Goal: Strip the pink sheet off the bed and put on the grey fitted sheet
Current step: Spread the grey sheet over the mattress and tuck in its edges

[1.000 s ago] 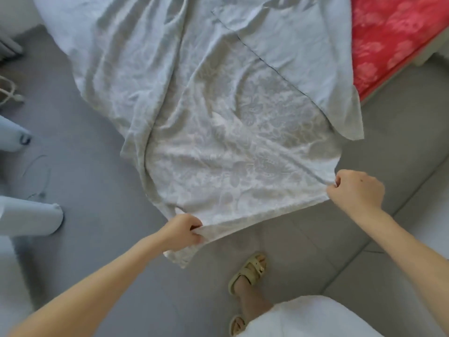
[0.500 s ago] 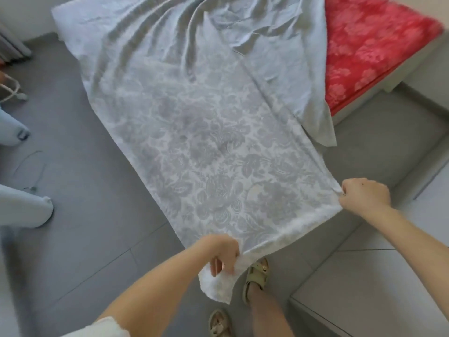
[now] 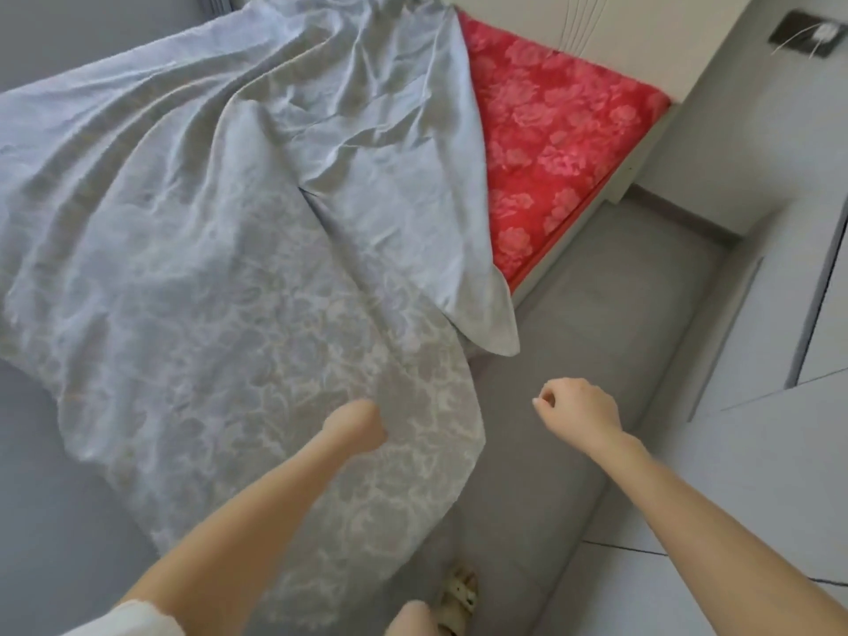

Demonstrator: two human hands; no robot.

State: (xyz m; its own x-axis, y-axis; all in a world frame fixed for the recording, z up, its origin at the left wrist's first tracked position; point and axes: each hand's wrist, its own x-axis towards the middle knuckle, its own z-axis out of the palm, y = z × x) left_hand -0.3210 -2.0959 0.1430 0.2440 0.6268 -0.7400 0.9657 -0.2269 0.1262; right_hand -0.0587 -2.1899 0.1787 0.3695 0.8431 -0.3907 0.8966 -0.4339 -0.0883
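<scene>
The grey floral fitted sheet (image 3: 220, 277) lies spread over most of the bed, and its near end hangs down over the floor toward my feet. A plain grey folded-over corner (image 3: 482, 309) droops at the bed's near right edge. The red flowered mattress (image 3: 550, 144) shows bare on the right. No pink sheet is in view. My left hand (image 3: 355, 426) is a fist above the sheet's hanging end, and no fabric shows in its grasp. My right hand (image 3: 578, 410) is curled and holds nothing, over the bare floor just right of the sheet's edge.
The white bed frame (image 3: 617, 176) borders the mattress on the right. White cabinet doors (image 3: 780, 452) stand at the right, beside a grey floor strip (image 3: 573, 360). My sandalled foot (image 3: 459, 594) is at the bottom. A dark wall socket (image 3: 807, 39) sits top right.
Both hands have let go of the sheet's near edge, which they gripped before. The sheet has dropped and settled over the bed and floor. The view has swung left, showing more mattress.
</scene>
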